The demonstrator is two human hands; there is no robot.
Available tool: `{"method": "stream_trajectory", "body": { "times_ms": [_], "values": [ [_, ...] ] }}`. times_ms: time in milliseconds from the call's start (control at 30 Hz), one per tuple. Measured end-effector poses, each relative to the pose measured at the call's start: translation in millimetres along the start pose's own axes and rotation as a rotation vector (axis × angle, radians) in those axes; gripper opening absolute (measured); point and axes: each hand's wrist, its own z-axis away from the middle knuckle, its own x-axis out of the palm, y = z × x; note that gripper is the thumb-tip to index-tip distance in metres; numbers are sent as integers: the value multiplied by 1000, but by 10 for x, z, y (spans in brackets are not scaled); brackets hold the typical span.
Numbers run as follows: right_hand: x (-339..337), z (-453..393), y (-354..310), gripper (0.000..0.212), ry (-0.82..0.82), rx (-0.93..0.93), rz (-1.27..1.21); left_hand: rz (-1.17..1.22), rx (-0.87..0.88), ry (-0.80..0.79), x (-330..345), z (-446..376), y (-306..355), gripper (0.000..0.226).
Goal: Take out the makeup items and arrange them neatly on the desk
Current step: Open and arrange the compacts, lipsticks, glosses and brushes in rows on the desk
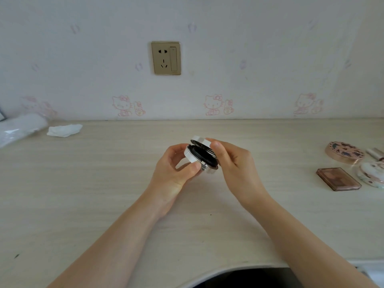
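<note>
Two bare forearms rise from the bottom corners of the frame and meet at its middle, above the pale wood-grain bench [104, 183]. At the left hand [176, 165] the fingers [194, 166] are curled round a white round compact [202, 155] — thumb on its near edge by the small hinge or clasp, the other fingers wrapped behind its left side. At the right hand [232, 161] the thumb presses on the right edge of the compact and the remaining fingers curl behind it, so both hands are clamped on the same case. It is held just above the bench surface at the centre of the frame, lid partly raised, a black round inside showing between lid and base.

Outward to the right edge of the frame, a group of makeup items lies on the bench: a round pink compact with a dark pattern [344, 153], a brown rectangular palette [338, 179] just below it, a white round case with floral print [372, 173] cut by the frame edge, and a small silvery tube [375, 153] behind them, too blurred to identify.

At the upper left of the bench sits a crumpled white tissue [64, 130], with a clear plastic bag [20, 127] beside it at the frame's left edge.

Behind the bench stands a wall papered with faint pink cartoon-cat figures, and a gold-coloured wall socket [166, 58] is fixed on it, upper centre of the frame. A dark curved shape [245, 278] fills the bottom centre — below the bench's front edge.
</note>
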Motion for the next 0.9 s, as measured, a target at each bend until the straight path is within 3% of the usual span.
{"method": "stream_trajectory", "body": {
  "times_ms": [233,433,633,800,900],
  "values": [
    [-82,-167,-61,37,-75,-3,74,-72,33,28,-1,-12,-19,62],
    [-155,-311,-121,54,-118,46,120,-63,10,23,27,-5,-49,63],
    [-208,-377,-171,67,-177,57,108,-47,-28,-138,22,-5,-31,69],
    [-228,-425,-167,73,-220,48,131,-166,2,-163,26,-58,15,63],
    [-266,-487,-130,72,-228,47,130,-358,50,-168,10,-141,71,60]
  ]
}}
